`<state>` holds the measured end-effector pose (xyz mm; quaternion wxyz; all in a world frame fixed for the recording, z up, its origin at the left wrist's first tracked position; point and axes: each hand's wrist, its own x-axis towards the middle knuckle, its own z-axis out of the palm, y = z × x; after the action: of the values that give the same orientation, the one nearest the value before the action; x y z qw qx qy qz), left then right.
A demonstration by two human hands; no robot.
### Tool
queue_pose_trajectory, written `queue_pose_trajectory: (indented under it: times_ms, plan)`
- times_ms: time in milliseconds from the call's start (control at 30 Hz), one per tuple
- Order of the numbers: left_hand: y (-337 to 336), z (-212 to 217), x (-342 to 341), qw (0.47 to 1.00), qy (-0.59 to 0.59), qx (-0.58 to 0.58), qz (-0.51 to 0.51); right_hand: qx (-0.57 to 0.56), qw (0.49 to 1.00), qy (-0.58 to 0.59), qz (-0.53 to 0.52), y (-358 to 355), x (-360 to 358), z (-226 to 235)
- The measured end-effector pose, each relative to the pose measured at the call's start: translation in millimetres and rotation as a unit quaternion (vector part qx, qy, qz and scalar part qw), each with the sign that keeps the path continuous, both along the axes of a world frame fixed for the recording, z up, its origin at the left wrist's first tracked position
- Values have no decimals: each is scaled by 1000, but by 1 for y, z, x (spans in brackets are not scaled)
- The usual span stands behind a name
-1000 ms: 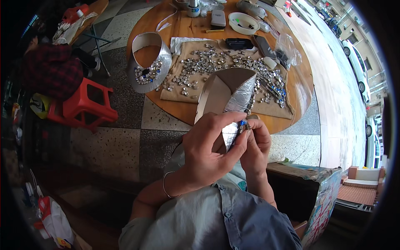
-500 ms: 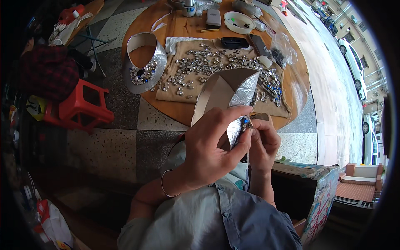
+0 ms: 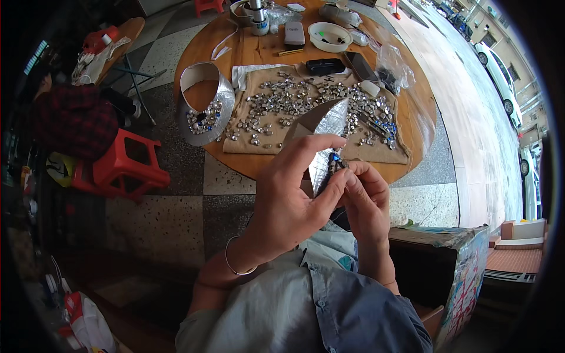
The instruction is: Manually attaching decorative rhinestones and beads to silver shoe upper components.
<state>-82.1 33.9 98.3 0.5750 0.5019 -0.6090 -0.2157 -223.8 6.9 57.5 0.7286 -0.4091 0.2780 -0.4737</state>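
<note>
My left hand (image 3: 288,200) grips a silver visor (image 3: 332,120) with a tan inner side, holding it upright and tilted over the near edge of the table. A few blue and dark gems (image 3: 335,159) sit on its surface between my left thumb and forefinger. My right hand (image 3: 368,197) is closed in a pinch beside these gems, its thumb against my left thumb; what lies between its fingertips is hidden. A second silver visor (image 3: 225,109), set with clear, white and blue gems, stands on the table at left. Many loose gems (image 3: 282,100) cover a tan cloth (image 3: 247,144).
The round wooden table (image 3: 200,50) also bears a phone (image 3: 360,66), a black case (image 3: 325,66), a white bowl (image 3: 316,28) and a plastic bag (image 3: 400,65). A red stool (image 3: 132,165) and a seated person (image 3: 76,120) are at left. A cardboard box (image 3: 465,265) stands at right.
Both hands and the silver visor have shifted slightly left in the picture, and the visor is turned more edge-on. My right fingers stay pinched by the gems. The whole view has moved slightly.
</note>
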Motion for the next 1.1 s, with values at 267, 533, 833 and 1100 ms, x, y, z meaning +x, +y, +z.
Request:
queue_pose_trajectory:
  times_ms: [267, 533, 833, 1100]
  plan:
    - [1, -4, -2, 999, 43, 0, 5, -137, 985, 104, -26, -8, -10, -2]
    - [3, -2, -4, 1000, 17, 14, -4, -113, 983, 145, -17, -8, -15, 3]
    - [3, -4, -4, 999, 39, 13, -2, -132, 980, 147, -19, -10, -14, -1]
    - [5, -11, -2, 998, 48, 21, -18, -131, 980, 131, -79, 1, -3, 1]
